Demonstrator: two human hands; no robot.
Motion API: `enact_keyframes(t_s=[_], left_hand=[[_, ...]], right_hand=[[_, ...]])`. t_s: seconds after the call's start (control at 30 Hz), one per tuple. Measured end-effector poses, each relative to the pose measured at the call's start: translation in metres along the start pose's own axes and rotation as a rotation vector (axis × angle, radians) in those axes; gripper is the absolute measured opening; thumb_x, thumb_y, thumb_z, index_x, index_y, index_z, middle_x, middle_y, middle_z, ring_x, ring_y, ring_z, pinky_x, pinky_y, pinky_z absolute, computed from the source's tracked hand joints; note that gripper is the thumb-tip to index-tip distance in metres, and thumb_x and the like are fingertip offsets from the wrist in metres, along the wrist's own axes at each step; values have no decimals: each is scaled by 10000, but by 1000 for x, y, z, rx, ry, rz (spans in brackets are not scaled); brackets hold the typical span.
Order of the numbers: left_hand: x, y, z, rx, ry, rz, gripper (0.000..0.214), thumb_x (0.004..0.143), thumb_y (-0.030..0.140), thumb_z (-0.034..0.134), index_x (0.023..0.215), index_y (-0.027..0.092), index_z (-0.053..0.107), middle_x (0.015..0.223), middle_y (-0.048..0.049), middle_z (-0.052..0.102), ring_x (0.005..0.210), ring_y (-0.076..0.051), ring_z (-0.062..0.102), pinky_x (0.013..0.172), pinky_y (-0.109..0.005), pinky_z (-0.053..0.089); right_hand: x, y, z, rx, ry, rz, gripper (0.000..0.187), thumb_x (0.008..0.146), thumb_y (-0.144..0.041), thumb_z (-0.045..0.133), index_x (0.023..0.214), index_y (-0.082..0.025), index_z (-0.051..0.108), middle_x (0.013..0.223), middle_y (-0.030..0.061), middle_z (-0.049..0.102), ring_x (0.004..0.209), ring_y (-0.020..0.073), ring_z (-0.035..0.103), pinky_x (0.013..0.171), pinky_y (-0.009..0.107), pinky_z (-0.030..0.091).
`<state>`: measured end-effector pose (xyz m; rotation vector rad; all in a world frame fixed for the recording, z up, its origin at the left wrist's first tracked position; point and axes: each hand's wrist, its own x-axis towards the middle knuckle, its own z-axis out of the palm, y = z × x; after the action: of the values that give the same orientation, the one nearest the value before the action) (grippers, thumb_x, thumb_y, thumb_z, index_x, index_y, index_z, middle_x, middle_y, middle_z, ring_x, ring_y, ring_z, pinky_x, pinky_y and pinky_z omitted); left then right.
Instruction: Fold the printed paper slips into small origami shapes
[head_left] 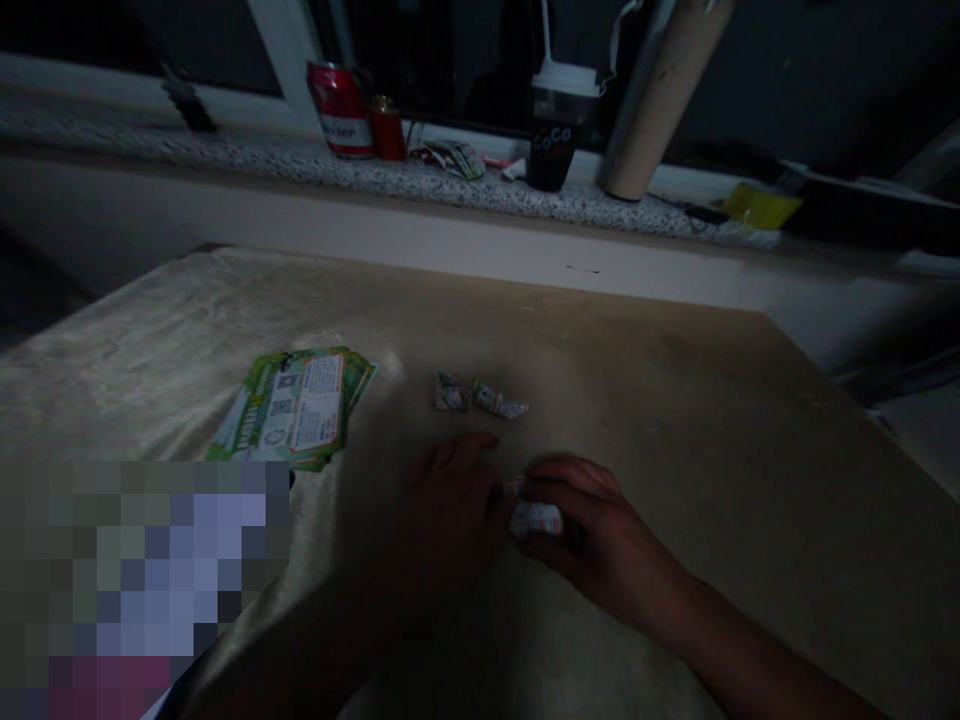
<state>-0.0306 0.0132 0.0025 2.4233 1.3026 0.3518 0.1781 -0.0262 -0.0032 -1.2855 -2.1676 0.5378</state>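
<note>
Progress, judged from how things lie: two crumpled scraps sit on the table (675, 390), apart from the hands — left scrap (451, 392) and right scrap (500, 401), just beside each other. Both look finished with for now. Third one, the paper (537, 517), is in hand and looks only part worked: small, bunched, white printed side showing. The flyers (285, 410) lie flat in a loosely fanned stack off to the left; the top one looks uncreased, so that pile reads as untouched stock.

Right hand (592, 515): curled round the paper, thumb below, fingers above, gripping it at the table. Left hand (457, 500): palm down just beside the paper, fingers stretched forward, nothing seen in it — too dark to tell if the thumb touches or pinches the edge.

Text: cup (553, 140) on the sill (225, 150) reads "CoCo", white on black. Red can (341, 110) has a white band, lettering seems to end in "-ier" or "-iser", not sure. Flyers: green, code-like squares, a white text panel, big slanted lettering — not legible. Paper: dark and orange print, too small to read.
</note>
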Motion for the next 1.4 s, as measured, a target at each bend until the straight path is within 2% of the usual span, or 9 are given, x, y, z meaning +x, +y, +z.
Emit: enact_keyframes(t_s=[0.23,0.43,0.57,0.9,1.2,1.4], left_hand=[[2,-5,-4,-7,-16,-18,172,964,219,589,882,165,731,1473,-199,570,1418,-356,476,1148,-602,377],[1,2,4,51,8,-59,202,973,194,554,949,138,746,1467,-218,573,1393,-372,498,1136,-608,384],[0,3,6,70,40,-60,218,984,215,550,922,137,743,1473,-215,569,1370,-381,513,1129,-611,389],[4,5,3,81,29,-71,220,978,204,548,922,135,749,1466,-218,578,1378,-380,511,1124,-606,397],[2,0,1,53,22,-24,203,974,203,557,926,144,744,1465,-215,575,1362,-380,520,1116,-618,403],[3,0,-2,6,9,-40,183,969,185,567,906,143,734,1438,-193,603,1350,-368,527,1125,-600,394]], right_hand=[[0,-1,0,6,12,5,432,815,-135,833,1207,-245,689,1222,62,712,1190,279,632,1031,468,492],[-1,1,0,5,2,-10,404,838,-146,810,1207,-246,678,1222,68,707,1189,279,628,1029,472,495],[0,-1,-1,-5,-5,0,388,845,-136,795,1198,-247,677,1225,71,705,1186,283,630,1030,481,497],[0,-1,-2,-13,-20,6,400,835,-144,811,1199,-256,690,1228,64,708,1186,279,635,1028,476,497],[0,-2,-3,-7,-20,-3,399,862,-177,782,1235,-254,663,1221,80,706,1189,293,636,1030,499,513],[-1,1,-1,-28,55,27,393,875,-207,766,1251,-226,653,1276,119,678,1221,317,629,1039,534,528]])
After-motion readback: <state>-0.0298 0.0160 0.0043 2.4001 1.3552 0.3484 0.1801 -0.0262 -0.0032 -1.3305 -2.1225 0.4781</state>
